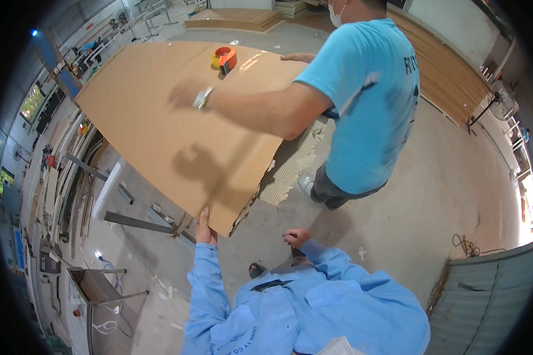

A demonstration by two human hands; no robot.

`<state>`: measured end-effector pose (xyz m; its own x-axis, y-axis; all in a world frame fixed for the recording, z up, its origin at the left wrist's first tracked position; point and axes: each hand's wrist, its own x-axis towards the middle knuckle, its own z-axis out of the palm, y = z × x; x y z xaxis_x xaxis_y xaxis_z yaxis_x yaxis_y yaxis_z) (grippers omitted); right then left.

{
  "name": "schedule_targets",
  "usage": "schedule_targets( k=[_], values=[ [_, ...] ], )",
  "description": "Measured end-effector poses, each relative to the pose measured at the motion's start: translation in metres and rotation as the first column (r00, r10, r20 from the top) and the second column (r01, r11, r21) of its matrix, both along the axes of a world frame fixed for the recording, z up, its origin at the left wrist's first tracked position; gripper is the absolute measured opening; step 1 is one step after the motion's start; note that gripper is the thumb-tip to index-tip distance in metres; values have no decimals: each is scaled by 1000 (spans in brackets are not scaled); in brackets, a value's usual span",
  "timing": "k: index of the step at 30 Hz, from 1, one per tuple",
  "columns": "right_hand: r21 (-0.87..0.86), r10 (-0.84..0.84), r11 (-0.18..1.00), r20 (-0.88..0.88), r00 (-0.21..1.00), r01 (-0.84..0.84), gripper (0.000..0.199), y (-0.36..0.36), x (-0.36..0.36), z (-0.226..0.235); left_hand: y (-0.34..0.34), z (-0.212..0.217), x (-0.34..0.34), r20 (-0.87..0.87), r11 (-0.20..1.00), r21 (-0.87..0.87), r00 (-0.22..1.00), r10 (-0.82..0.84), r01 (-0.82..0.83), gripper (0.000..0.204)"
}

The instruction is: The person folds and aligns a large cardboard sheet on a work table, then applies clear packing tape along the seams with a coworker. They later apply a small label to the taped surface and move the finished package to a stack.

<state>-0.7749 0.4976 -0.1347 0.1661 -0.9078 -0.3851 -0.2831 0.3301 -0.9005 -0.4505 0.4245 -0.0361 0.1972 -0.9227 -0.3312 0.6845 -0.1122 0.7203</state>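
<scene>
A large sheet of brown cardboard (160, 106) lies over a stand, its near corner reaching toward me. My left hand (205, 229) is closed on the edge near that corner, thumb on top and fingers underneath. Nearer my body, apart from the sheet, my right hand (296, 238) has its fingers curled in. A small dark bit shows at those fingers, too small to name. An orange tape dispenser (226, 60) with a yellowish roll sits at the far side of the sheet. Ragged layers of corrugated cardboard (284, 171) hang along its right edge.
A co-worker in a light blue shirt (367, 100) stands at the right, one blurred arm stretched over the sheet. Metal stand legs (139, 223) are below it. Stacked boards (444, 65) lie at the far right. A grey metal panel (494, 296) stands at the lower right.
</scene>
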Motion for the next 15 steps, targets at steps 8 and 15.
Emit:
schedule_targets(
  k=[8, 15],
  values=[
    [3, 22, 1000, -20, 1000, -22, 28, 0, -1, -3, 1, -2, 0, 19, 999, -19, 999, 27, -26, 37],
    [20, 19, 1000, 136, 991, -22, 24, 3, 1, -17, 3, -10, 0, 38, 999, -39, 999, -16, 17, 39]
  ],
)
